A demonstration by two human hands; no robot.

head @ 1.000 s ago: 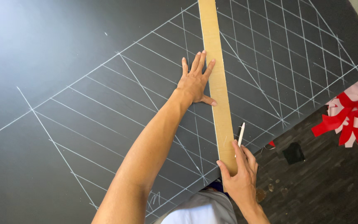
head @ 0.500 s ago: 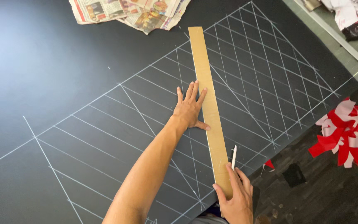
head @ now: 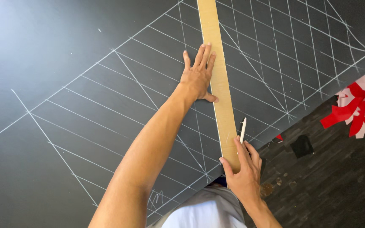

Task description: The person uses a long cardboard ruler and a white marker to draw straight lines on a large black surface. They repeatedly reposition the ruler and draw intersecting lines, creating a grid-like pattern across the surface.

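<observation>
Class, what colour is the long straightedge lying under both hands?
Light tan-brown, like plain wood or card; the straightedge shows best in the head view.

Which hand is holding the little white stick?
The right hand, at the near end of the long wooden ruler, holds the white chalk stick. The left hand holds nothing; it presses flat farther up the ruler.

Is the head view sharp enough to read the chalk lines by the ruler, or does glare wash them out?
Head view: chalk lines beside the ruler read crisp; both the left hand and right hand are sharp, no motion blur; a soft bluish sheen lightens the dark sheet at upper left, clear of the ruler; shadows are faint.
</observation>
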